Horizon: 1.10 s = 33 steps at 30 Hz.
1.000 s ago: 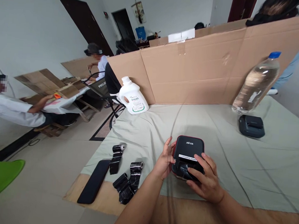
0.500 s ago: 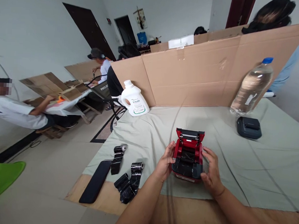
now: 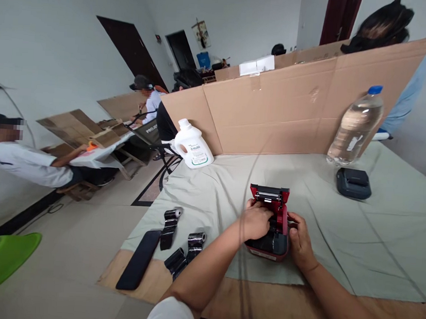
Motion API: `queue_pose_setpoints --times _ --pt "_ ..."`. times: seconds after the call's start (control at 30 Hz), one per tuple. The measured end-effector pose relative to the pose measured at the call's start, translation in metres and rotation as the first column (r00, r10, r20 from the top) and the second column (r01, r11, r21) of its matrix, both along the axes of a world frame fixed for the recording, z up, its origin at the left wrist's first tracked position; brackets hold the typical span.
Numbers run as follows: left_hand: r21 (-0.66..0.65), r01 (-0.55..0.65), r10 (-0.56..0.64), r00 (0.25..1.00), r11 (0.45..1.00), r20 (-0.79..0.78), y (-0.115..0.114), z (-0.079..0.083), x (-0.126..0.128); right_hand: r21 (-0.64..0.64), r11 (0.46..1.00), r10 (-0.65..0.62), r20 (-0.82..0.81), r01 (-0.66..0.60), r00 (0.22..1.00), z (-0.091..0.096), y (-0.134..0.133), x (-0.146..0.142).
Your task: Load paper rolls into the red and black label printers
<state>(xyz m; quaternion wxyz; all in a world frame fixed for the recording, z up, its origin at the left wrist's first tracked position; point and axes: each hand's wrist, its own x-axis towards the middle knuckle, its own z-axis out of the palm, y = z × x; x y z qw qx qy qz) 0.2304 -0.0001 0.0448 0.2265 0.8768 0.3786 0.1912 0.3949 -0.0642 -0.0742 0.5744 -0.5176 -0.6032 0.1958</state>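
Observation:
A small red and black label printer (image 3: 278,254) stands on the cloth with its lid (image 3: 270,193) raised. My left hand (image 3: 257,222) reaches over its left side into the inner compartment. The fingertips are hidden inside, so I cannot make out whether they hold anything. At the printer's right side is my right hand (image 3: 302,243), its bent fingers and thumb apart and the fingertips against the casing. Strips of black film with rolled ends, one upper strip (image 3: 169,229) and a lower pair (image 3: 195,245), lie to the left. My left forearm partly covers the lower pair.
A dark phone-like slab (image 3: 138,261) lies at the table's left edge. Behind stand a white jug (image 3: 195,148), a large water bottle (image 3: 356,126) and a cardboard screen (image 3: 267,110). A black device (image 3: 353,183) sits back right. Other people work beyond the table.
My left hand has moved from the printer's left side up and over into its open compartment. My right hand stays by the right side. The view has shifted slightly.

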Motion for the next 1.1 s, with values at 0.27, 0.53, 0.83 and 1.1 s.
queue_pose_setpoints --times 0.27,0.53,0.83,1.1 --pt "0.009 0.013 -0.012 0.997 1.000 -0.077 0.004 -0.011 0.001 0.011 1.000 -0.025 0.049 0.025 0.998 0.003 0.001 0.001" --pt "-0.358 0.125 -0.027 0.964 0.925 0.265 0.010 0.008 -0.028 0.007 0.998 -0.056 0.122 0.056 0.991 0.003 0.003 0.002" --pt "-0.270 -0.485 0.415 0.866 0.832 -0.279 0.041 0.008 -0.193 -0.008 0.998 -0.059 0.118 0.060 0.991 0.000 0.004 0.002" --pt "0.032 -0.687 0.619 0.632 0.726 -0.466 0.049 -0.032 -0.263 -0.003 0.998 -0.062 0.140 0.063 0.988 -0.001 0.004 0.002"
